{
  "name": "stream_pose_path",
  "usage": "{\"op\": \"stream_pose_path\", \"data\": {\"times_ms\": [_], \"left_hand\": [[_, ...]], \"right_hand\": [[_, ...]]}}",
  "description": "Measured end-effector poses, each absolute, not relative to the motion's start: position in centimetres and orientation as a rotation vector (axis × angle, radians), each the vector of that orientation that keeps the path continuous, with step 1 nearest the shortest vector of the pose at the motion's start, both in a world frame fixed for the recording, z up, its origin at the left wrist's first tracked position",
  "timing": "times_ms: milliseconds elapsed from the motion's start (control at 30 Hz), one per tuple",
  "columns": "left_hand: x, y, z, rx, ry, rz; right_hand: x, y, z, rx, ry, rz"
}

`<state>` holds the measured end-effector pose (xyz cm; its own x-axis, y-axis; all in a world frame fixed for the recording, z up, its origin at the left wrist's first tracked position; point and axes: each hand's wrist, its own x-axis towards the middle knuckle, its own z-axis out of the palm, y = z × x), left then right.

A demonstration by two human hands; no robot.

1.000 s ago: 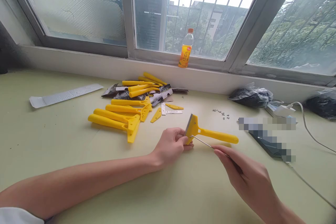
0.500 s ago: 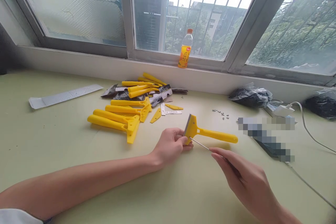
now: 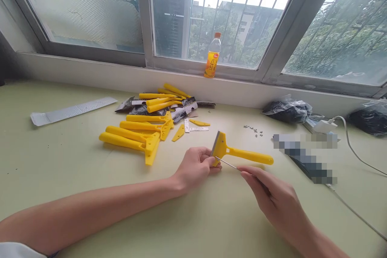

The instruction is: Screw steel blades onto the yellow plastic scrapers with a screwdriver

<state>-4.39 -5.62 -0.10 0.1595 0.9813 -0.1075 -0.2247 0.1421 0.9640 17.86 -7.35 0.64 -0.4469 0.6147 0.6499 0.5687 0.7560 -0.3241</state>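
A yellow scraper has its head toward the left and its handle pointing right. My left hand is closed on the lower end of the scraper's head, beside the metal blade edge. In my right hand is a thin screwdriver, gripped between the fingers, its tip touching the lower part of the head. One screw shows near the top of the head. Several small screws lie scattered beyond the scraper handle.
Several yellow scraper handles lie at the left, with loose yellow plates and white strips near them. A bottle stands on the sill. Plastic bags, a blurred dark device and cables are at the right.
My right hand and the screwdriver have shifted slightly left. My left hand still holds the scraper in nearly the same place.
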Motion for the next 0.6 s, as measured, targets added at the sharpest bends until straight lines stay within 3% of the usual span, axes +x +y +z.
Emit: {"op": "stream_pose_path", "data": {"times_ms": [367,600], "left_hand": [[-4.5,-5.5,0.0,0.967,0.992,1.098],[-4.4,-5.3,0.5,0.902,0.992,1.077]], "right_hand": [[19.1,-6.1,0.1,-0.905,-2.355,0.048],[19.0,-5.9,-0.5,-0.876,-2.528,-0.382]]}}
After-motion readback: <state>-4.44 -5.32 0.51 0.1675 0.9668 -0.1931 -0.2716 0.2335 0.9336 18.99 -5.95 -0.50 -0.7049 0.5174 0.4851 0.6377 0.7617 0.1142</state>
